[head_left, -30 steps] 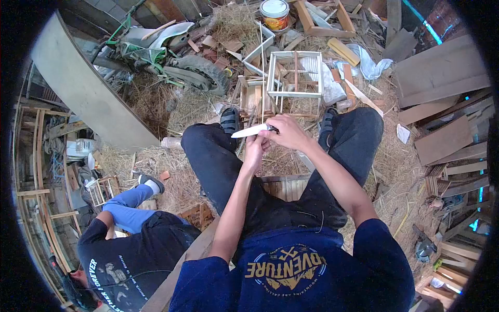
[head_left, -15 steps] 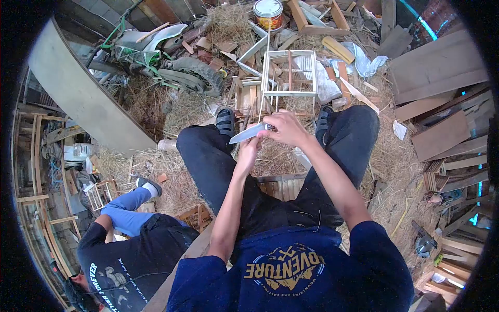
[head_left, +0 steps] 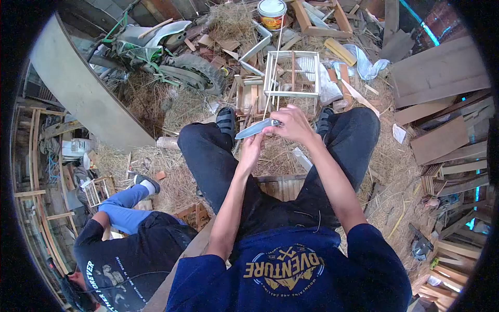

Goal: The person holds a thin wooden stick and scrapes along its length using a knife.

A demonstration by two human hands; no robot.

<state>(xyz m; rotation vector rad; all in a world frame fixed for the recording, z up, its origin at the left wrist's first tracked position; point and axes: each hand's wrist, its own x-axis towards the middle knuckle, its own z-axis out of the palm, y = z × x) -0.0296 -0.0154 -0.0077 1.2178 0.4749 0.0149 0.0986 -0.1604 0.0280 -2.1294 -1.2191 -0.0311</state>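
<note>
The knife (head_left: 255, 128) sits over the knees, blade pointing left, its handle gripped in the right hand (head_left: 292, 125). The left hand (head_left: 253, 148), just below the blade, pinches a thin stick (head_left: 272, 78) that rises past the wooden frame (head_left: 292, 74) beyond the knife.

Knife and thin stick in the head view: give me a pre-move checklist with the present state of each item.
1. Right hand grips the knife handle: ok.
2. Left hand holds the thin stick below the blade: ok.
3. Blade points away from the body, toward the person's left: ok.
4. Left fingers clear of the edge: cannot tell.
5. Stick's top end clear of the wooden frame: cannot tell; they overlap.
6. Seated co-worker apart from the blade: ok.
</note>
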